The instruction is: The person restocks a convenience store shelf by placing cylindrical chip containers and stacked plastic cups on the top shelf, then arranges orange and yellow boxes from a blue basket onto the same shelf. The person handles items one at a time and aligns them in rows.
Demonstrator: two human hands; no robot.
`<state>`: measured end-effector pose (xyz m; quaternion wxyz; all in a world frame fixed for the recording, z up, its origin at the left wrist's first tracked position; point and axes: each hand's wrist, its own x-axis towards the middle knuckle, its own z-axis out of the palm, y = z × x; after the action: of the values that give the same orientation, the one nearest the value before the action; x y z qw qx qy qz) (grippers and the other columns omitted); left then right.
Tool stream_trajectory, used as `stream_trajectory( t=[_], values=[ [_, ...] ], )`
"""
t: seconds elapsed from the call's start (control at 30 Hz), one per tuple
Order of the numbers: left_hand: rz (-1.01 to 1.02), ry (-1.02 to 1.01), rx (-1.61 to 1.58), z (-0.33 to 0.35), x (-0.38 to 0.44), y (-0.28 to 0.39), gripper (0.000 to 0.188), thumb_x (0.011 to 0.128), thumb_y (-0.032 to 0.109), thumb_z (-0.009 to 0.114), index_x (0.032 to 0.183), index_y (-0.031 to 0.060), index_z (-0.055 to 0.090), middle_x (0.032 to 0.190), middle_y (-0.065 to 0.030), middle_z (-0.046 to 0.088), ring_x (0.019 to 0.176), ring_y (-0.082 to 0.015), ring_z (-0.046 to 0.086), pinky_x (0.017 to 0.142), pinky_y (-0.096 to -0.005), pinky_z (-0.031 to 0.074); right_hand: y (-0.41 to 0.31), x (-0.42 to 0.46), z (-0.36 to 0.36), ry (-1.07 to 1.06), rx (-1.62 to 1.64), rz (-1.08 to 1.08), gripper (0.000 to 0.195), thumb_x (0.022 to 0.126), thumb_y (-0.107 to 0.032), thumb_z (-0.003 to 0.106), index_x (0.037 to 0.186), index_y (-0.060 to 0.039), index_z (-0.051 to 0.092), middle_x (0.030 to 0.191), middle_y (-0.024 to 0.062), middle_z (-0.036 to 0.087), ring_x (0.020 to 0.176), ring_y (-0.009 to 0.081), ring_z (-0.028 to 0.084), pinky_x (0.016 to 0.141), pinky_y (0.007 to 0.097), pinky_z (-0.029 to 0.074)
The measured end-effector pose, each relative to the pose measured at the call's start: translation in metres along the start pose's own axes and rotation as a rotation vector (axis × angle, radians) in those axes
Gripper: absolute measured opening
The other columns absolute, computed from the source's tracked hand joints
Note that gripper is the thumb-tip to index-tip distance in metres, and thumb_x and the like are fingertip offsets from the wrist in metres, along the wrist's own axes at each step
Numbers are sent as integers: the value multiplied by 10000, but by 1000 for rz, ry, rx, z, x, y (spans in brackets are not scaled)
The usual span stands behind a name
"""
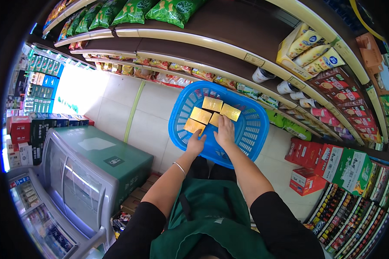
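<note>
Several gold boxes lie in a blue plastic basket [251,120], which sits before me beside the shelving. My left hand [195,142] is at the near edge of the lower-left gold box [194,125], its thumb and fingers apart; whether it grips the box is hard to tell. My right hand [225,131] has its fingers on the small middle gold box [215,119], partly covering it. Just beyond lie another gold box [200,115], one at the top [212,104] and one at the right [230,112].
Shelves with a pale front edge [181,37] hold green snack bags [175,11] and cups [262,75]. A glass-lidded freezer [81,187] and a green cabinet [116,155] stand at left. Red cartons [306,181] are on the tiled floor [149,123] at right.
</note>
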<state>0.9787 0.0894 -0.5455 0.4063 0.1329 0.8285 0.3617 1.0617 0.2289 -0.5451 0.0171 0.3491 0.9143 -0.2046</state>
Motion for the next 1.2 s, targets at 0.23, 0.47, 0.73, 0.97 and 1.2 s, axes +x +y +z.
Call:
stream_trajectory(
  t=[0.23,0.47,0.73,0.97,1.2],
  values=[
    [7,-30,4,0,7,-7,550,940,327,607,1371,2,505,1366,-235,545,1289,-366,507,1072,-396,401,9,13,6,-84,-121,3,738,708,-226,827,1327,-46,467,1307,119,483,1239,295,454,1069,405,354],
    [41,-20,-11,-10,-1,11,507,921,327,634,1303,0,572,1267,-219,622,1186,-349,596,1002,-405,467,23,13,-30,-266,-71,28,673,702,-214,835,1266,-69,498,1246,138,562,1234,304,516,1059,400,390],
    [330,-391,-171,-45,-9,151,640,912,330,693,1425,24,464,1387,-187,537,1265,-279,524,1028,-355,430,53,-6,-242,-138,683,-93,606,765,-242,828,1265,-16,570,1158,91,653,1069,186,612,944,321,478],
    [809,-677,-96,-57,-71,331,482,855,95,743,1285,58,528,1103,-45,626,1119,-147,557,938,-313,467,31,-49,-446,58,700,-290,534,842,-162,764,1317,-29,559,1247,56,611,1162,150,550,1002,312,439],
    [1159,-525,-213,-64,-158,499,453,868,32,704,1285,41,526,1158,-56,633,1132,-179,580,962,-322,473,20,-66,-574,707,735,-488,646,878,-213,754,1405,-18,436,1396,116,467,1280,215,472,1064,350,402]
  ],
)
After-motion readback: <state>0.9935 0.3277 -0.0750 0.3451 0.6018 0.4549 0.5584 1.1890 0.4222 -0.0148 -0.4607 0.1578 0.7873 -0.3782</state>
